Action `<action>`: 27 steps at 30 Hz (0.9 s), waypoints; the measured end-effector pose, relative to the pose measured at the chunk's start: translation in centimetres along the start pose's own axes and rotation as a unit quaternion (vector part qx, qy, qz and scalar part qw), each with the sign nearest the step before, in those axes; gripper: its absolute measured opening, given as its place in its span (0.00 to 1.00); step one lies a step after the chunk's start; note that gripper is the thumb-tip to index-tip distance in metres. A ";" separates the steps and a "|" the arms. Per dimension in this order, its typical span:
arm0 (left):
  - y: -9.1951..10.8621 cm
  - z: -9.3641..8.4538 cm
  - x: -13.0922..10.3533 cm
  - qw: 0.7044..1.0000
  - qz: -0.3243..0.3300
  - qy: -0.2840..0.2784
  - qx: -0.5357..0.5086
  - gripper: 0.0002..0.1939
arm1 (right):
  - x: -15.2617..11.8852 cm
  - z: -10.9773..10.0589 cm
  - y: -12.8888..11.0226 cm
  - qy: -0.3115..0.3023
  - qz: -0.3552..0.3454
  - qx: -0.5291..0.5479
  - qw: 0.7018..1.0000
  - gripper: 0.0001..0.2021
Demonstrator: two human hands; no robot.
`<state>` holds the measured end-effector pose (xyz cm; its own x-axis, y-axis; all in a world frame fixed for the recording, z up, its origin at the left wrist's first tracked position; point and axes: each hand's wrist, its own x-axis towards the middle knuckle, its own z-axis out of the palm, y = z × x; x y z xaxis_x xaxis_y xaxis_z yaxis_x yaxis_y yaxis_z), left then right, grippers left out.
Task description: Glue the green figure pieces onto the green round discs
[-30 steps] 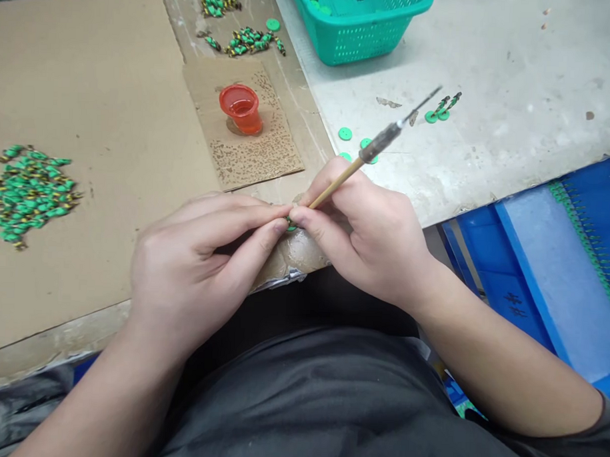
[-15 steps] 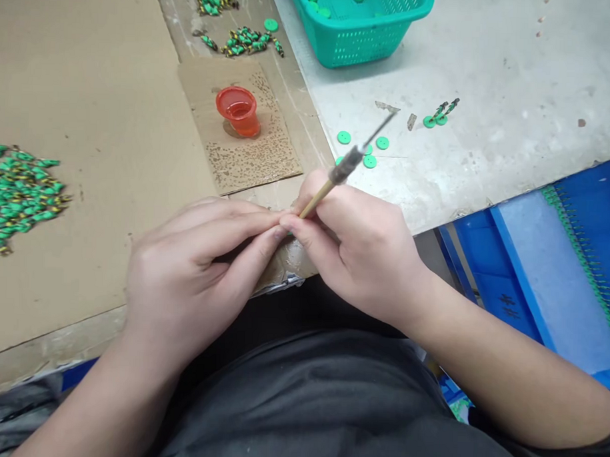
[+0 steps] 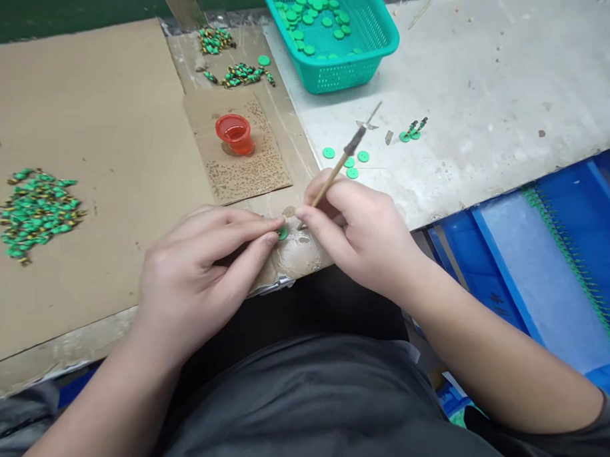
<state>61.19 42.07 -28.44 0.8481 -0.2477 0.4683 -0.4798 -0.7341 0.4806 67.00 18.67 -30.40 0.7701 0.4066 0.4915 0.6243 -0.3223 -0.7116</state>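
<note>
Near the table's front edge, my left hand [image 3: 203, 265] pinches a small green disc [image 3: 283, 232] between thumb and forefinger; part of the disc is hidden by the fingers. Just right of it, my right hand [image 3: 359, 230] grips a thin wooden-handled tool [image 3: 331, 183], whose dark collar and metal needle point up and away. A small gap separates the two hands. Several loose green discs [image 3: 352, 173] lie beyond my right hand. The red cup [image 3: 240, 145] of liquid stands on a spotted cardboard piece [image 3: 271, 177] beyond my left hand.
A green basket [image 3: 340, 76] of discs stands at the back. Small green-and-yellow pieces [image 3: 40, 212] are heaped at left, with smaller piles [image 3: 243, 74] behind the cup. Two discs with upright pieces [image 3: 415, 134] stand at right. Blue trays [image 3: 504, 262] sit beyond the table edge.
My hands have moved apart, and the green disc in my left fingers now shows. The view has shifted, so more of the basket and the back of the table is visible.
</note>
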 end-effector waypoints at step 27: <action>-0.3 0.3 0.2 1.000 -0.010 0.016 -0.012 0.11 | 1.2 -0.1 0.9 -0.066 -0.097 0.006 0.993 0.14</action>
<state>61.53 42.03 -28.70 0.8499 -0.2122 0.4824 -0.4686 -0.7231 0.5075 68.47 18.80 -30.36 0.6108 0.5697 0.5499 0.7572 -0.2175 -0.6159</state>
